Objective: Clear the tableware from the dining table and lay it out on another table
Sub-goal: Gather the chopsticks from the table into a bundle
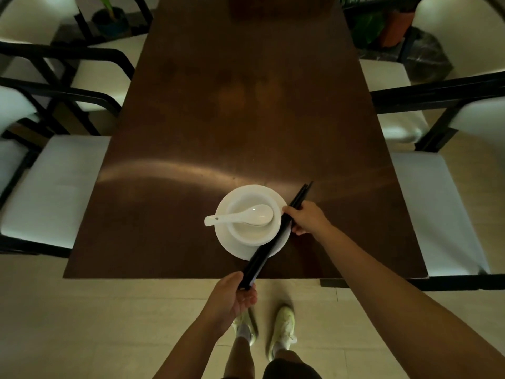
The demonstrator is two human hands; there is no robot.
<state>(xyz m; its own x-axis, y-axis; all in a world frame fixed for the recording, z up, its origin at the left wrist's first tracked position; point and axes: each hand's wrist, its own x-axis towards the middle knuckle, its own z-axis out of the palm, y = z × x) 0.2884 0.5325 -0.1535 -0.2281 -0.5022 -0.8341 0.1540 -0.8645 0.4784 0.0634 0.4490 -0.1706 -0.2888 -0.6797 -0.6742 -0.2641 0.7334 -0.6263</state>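
A white plate [232, 246] sits near the front edge of the dark brown dining table [218, 119]. On the plate stands a white bowl [246, 233], and a white ceramic spoon [240, 216] lies in the bowl with its handle pointing left. Black chopsticks [273, 240] stretch diagonally over the plate's right side. My left hand [232, 299] grips their near end just off the table's front edge. My right hand [306, 218] holds them further up, beside the plate's right rim.
White-cushioned chairs with black frames flank the table, two on the left [54, 192] and two on the right [437, 209]. Potted plants [382, 26] stand behind the far corners. My feet in pale shoes [284, 326] stand on the light floor.
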